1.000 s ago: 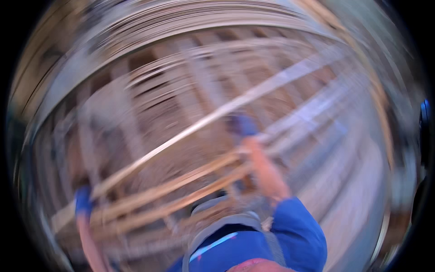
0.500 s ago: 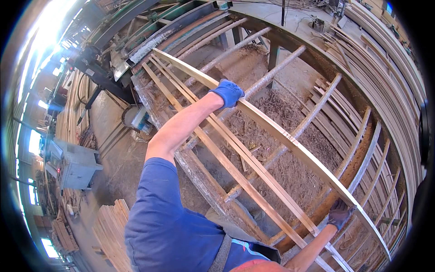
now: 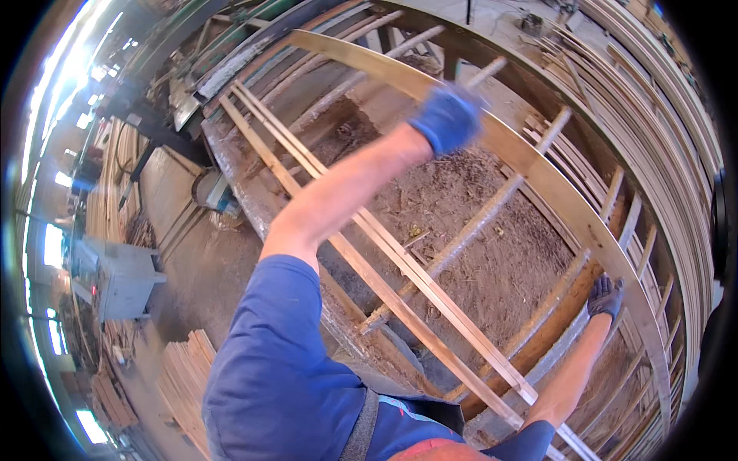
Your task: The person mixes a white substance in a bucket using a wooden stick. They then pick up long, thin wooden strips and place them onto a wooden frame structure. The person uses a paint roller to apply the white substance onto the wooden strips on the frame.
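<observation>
A long wooden board [image 3: 530, 157] lies slantwise across the metal rollers [image 3: 492, 201] of a frame, its wide face showing. My left hand [image 3: 446, 119], in a blue glove, is at the far part of this board; motion smears its fingers, so I cannot tell whether they grip. My right hand [image 3: 606, 298], in a dark glove, is against the board's near-side edge farther down, its fingers stretched out. Closer to me, several narrow wooden strips [image 3: 415, 273] run across the same rollers, with neither hand on them.
Sawdust [image 3: 469, 230] covers the floor beneath the rollers. Stacked long boards [image 3: 653, 100] line the right side. A grey machine cabinet [image 3: 123, 280] and a bucket [image 3: 211, 190] stand at left. A stack of planks [image 3: 187, 376] is at lower left.
The long board has moved away from me, toward the upper right, and turned to show its wide face. Both hands moved that way too; the right hand's fingers have straightened.
</observation>
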Demonstrator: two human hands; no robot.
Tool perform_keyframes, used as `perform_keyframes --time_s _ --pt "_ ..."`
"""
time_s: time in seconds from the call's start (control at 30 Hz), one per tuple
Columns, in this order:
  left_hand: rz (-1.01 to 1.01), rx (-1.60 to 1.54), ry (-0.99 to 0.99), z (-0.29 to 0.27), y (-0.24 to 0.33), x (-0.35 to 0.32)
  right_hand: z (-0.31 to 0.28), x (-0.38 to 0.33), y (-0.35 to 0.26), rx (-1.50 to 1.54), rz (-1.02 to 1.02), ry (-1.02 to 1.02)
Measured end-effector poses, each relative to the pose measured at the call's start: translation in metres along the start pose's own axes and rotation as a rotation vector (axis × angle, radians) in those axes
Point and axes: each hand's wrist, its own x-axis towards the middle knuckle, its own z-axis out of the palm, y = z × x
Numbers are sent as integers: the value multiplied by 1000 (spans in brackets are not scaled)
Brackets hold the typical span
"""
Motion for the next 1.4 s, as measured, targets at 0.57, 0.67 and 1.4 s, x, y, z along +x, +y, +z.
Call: perform_keyframes --time_s 0.57,0.67,1.4 --pt "143 -817 -331 -129 159 -284 -68 -319 132 -1570 -1100 -331" --pt "152 -667 -363 -125 143 -294 -51 -345 138 -1394 -1085 -171" --pt "101 -336 -685 -98 143 -305 -271 -314 128 -1548 -1250 163"
